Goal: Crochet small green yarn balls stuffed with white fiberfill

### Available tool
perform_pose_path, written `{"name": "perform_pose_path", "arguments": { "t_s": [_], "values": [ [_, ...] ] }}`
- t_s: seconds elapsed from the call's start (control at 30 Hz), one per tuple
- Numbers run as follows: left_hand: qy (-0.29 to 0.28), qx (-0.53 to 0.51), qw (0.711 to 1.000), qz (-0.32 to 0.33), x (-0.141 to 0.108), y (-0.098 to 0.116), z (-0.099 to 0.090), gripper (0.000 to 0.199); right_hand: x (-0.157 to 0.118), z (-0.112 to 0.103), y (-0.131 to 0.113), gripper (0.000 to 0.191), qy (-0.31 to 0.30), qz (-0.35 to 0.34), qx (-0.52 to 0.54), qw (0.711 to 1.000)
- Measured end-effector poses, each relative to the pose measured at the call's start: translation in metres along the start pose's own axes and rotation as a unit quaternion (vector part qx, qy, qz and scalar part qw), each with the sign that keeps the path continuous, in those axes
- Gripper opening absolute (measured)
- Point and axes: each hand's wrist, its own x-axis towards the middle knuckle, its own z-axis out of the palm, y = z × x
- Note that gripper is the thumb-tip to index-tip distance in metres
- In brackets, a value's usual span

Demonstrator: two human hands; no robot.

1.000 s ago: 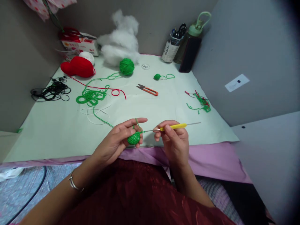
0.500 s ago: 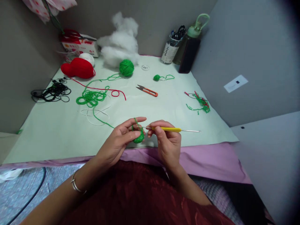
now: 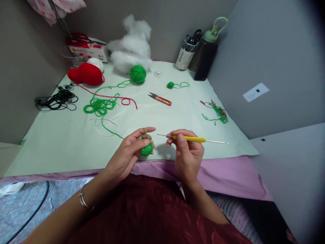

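Head camera view, and we're on the small green crocheted piece (image 3: 146,149), off the table and on our side of the orange-handled thread snips (image 3: 164,100), slightly to their left. Our left hand (image 3: 124,152) pinches it between thumb and fingers, green yarn looped over the outstretched index finger. Our right hand (image 3: 188,147) grips the yellow-handled crochet hook (image 3: 191,139) like a pen, and its slim tip stands clear of the stitches, just beside that index fingertip.

So how far along are we? A rounded body of close stitches is there, so we'd call a good part of this piece made. What's left: the working yarn runs uncut to the loose green coils (image 3: 100,106) left of the snips, so we judge it unfinished. Whether its rim is open or drawn in, we can't tell; the thumb covers too much.

Farther out now! Beyond the snips, a little green piece (image 3: 170,85) with a trailing tail looks complete to us; the green yarn ball (image 3: 138,74) sits beyond them and left, with white stuffing (image 3: 130,51) behind it. Right of the snips, yarn scraps (image 3: 220,113) lie heaped.
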Motion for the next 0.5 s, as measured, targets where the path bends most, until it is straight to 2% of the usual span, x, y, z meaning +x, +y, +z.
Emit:
{"name": "perform_pose_path", "arguments": {
  "t_s": [0.1, 0.27, 0.5],
  "values": [
    [-0.001, -0.003, 1.000, -0.002, 0.0005, -0.0004, -0.0007, 0.034, 0.0004, -0.0013, -0.0027, 0.016, -0.005, -0.010, -0.005, 1.000],
    [0.000, 0.005, 1.000, 0.002, 0.0002, 0.0008, -0.0004, 0.034, -0.0031, 0.0026, -0.0044, 0.015, -0.060, -0.018, -0.012, 0.998],
    [0.002, 0.014, 1.000, -0.002, -0.0008, -0.0001, -0.0015, 0.032, -0.0032, 0.0049, -0.0044, 0.015, -0.063, -0.019, -0.025, 0.997]
  ]
}}
